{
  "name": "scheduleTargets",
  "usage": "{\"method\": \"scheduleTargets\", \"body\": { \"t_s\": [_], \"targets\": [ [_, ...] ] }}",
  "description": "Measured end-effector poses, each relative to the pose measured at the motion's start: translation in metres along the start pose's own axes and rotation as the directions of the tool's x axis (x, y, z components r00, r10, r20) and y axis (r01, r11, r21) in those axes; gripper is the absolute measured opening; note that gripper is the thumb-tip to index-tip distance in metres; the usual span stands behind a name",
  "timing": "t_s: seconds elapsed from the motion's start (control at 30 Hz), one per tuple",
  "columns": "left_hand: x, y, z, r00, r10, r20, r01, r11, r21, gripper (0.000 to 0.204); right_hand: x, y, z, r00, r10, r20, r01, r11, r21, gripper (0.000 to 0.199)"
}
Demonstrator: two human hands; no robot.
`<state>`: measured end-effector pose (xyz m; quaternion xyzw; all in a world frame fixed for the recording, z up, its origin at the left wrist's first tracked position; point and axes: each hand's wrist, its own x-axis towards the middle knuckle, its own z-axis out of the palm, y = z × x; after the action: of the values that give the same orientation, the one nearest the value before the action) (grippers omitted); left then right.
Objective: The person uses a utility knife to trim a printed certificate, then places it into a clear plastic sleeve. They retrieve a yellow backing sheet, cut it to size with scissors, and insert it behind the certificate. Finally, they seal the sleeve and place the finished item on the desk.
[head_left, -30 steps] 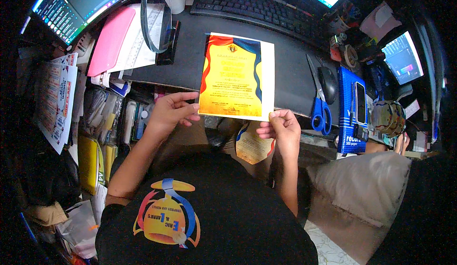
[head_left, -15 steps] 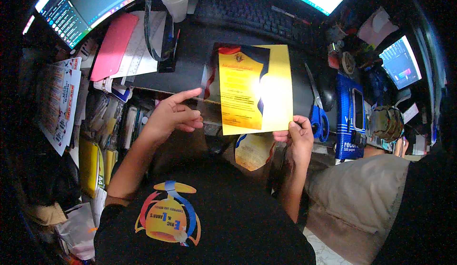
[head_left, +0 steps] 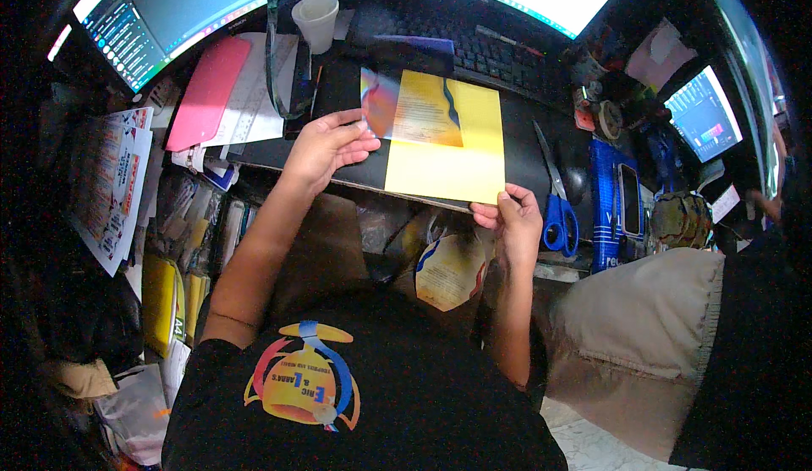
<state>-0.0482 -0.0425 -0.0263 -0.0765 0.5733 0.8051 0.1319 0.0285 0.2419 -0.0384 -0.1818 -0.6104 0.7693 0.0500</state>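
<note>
Over the black desk, my left hand pinches the left edge of the clear printed film, which overlaps the yellow sheet my right hand pinches by a corner, and a slack one-sided grip could let the film slip askew.

black tee: short left sleeve
chest print: kinda loud yellow cup shape, red and blue ribbons, some lettering, around 7 o'clock
</note>
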Motion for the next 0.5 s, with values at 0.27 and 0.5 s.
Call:
{"method": "scheduleTargets", "body": {
  "t_s": [0.27, 0.5],
  "targets": [
    [-0.058, -0.024, 0.001, 0.977, 0.047, -0.208, -0.019, 0.991, 0.136, 0.044, -0.028, -0.004, 0.016, 0.643, -0.693, 0.326, 0.562, 0.138, -0.815, 0.018],
    [-0.07, -0.077, 0.025, 0.977, -0.209, -0.039, 0.211, 0.975, 0.066, 0.029, -0.029, 0.03, 0.068, 0.465, -0.538, 0.703, 0.828, -0.016, -0.56, 0.028]
  ]
}}
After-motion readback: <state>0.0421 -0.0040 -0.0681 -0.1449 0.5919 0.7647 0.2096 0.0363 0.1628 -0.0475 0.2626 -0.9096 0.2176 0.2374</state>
